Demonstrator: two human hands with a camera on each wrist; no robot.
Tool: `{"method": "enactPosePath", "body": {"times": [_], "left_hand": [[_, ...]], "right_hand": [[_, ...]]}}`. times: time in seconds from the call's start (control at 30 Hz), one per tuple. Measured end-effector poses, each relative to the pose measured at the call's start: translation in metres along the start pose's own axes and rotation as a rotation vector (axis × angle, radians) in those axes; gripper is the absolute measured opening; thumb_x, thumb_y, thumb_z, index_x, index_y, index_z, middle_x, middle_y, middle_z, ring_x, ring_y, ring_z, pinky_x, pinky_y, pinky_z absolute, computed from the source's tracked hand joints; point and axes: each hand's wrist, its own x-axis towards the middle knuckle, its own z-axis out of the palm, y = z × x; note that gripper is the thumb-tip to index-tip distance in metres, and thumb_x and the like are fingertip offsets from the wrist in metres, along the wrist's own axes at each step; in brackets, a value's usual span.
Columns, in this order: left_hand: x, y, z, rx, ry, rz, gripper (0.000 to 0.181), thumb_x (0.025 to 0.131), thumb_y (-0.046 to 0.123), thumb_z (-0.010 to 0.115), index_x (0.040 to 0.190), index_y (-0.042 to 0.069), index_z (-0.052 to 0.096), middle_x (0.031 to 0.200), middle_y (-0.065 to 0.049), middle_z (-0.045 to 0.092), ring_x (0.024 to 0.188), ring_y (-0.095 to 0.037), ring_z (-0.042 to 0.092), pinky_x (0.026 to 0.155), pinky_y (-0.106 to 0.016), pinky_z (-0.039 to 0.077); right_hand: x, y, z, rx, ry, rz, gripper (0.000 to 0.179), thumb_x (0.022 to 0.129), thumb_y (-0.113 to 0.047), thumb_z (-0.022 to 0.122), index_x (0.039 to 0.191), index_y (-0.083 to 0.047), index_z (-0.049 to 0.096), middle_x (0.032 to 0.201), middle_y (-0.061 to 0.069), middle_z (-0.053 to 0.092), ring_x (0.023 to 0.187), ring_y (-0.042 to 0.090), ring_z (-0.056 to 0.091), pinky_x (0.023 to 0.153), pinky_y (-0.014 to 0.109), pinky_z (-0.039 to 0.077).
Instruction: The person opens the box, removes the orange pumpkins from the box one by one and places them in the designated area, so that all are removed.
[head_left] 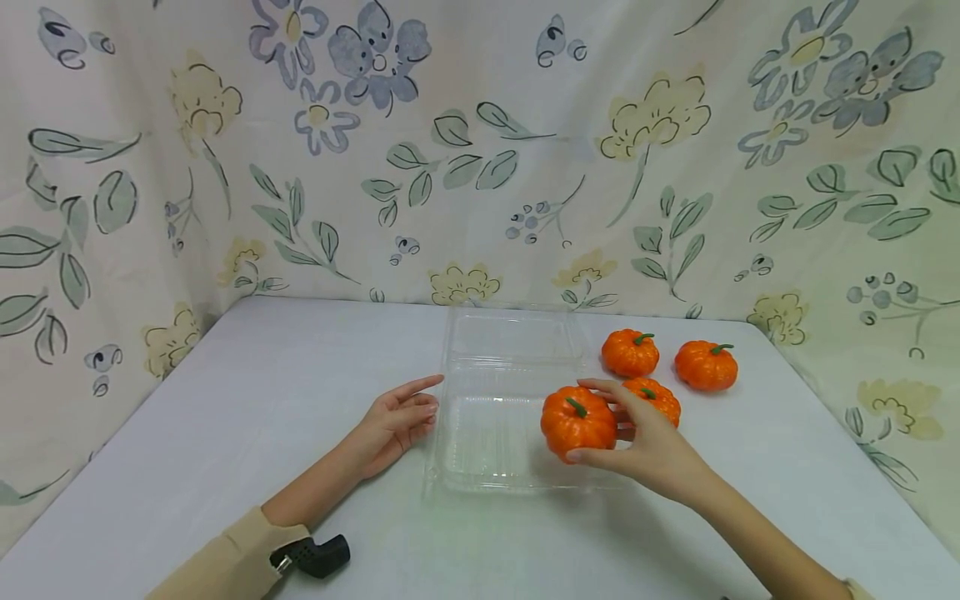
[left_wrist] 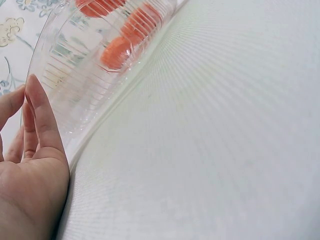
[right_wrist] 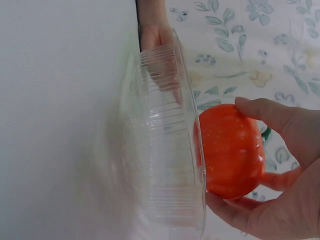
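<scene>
A small orange toy pumpkin [head_left: 578, 422] with a green stem is held by my right hand [head_left: 652, 447], thumb at the near side and fingers round the far side. It is over the right part of a clear plastic clamshell box [head_left: 480, 442], whose lid is folded open towards the back. In the right wrist view the pumpkin [right_wrist: 231, 152] shows just above the box's rim [right_wrist: 196, 112]. My left hand [head_left: 397, 427] is at the box's left side, its relaxed fingers touching the rim. Through the clear wall in the left wrist view, several pumpkins [left_wrist: 117, 52] show.
Three more pumpkins stand right of the box: one at the back [head_left: 630, 353], one farther right [head_left: 706, 365], and one [head_left: 660, 400] partly behind my right hand. A white table [head_left: 285, 367] bears everything, with a flowered cloth [head_left: 480, 183] hanging behind it.
</scene>
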Motion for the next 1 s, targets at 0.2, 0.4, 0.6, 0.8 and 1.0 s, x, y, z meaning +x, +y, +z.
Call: {"method": "enactPosePath", "body": {"times": [0.2,0.4,0.6,0.8,1.0], "left_hand": [[0.000,0.001,0.000,0.003,-0.001,-0.003,0.060,0.104,-0.008,0.054,0.160,-0.007,0.033,0.106,-0.001,0.063,0.087,-0.006,0.067,0.080,-0.016,0.059],[-0.001,0.001,0.000,0.000,-0.004,-0.002,0.060,0.104,-0.008,0.054,0.160,-0.007,0.033,0.106,-0.001,0.063,0.088,-0.006,0.067,0.081,-0.016,0.059],[0.000,0.000,0.000,0.002,-0.008,0.002,0.060,0.104,-0.007,0.054,0.160,-0.007,0.032,0.106,-0.001,0.063,0.088,-0.005,0.067,0.081,-0.016,0.059],[-0.001,0.000,0.000,-0.002,-0.005,0.002,0.060,0.104,-0.007,0.054,0.160,-0.007,0.033,0.106,-0.001,0.063,0.088,-0.005,0.067,0.081,-0.016,0.060],[-0.001,0.001,0.001,-0.014,-0.012,0.006,0.061,0.104,-0.008,0.054,0.160,-0.008,0.032,0.106,-0.001,0.064,0.089,-0.005,0.067,0.081,-0.017,0.060]], "right_hand": [[-0.004,0.002,-0.004,0.006,0.005,-0.002,0.083,0.083,-0.025,0.092,0.153,-0.008,0.050,0.143,0.019,0.058,0.112,0.029,0.068,0.092,0.046,0.063],[-0.006,0.003,-0.008,0.009,0.017,-0.001,0.083,0.084,-0.023,0.092,0.154,-0.009,0.049,0.145,0.018,0.056,0.114,0.031,0.066,0.092,0.045,0.063],[-0.009,0.004,-0.012,-0.012,0.033,-0.005,0.081,0.084,-0.023,0.091,0.153,-0.011,0.050,0.144,0.016,0.059,0.114,0.030,0.065,0.089,0.033,0.061],[-0.011,0.004,-0.015,-0.044,0.051,0.006,0.083,0.083,-0.025,0.092,0.153,-0.011,0.050,0.143,0.016,0.060,0.114,0.029,0.065,0.087,0.024,0.058],[-0.012,0.006,-0.020,-0.053,0.057,0.013,0.082,0.083,-0.024,0.092,0.151,-0.009,0.050,0.141,0.017,0.062,0.115,0.031,0.065,0.086,0.024,0.059]]}}
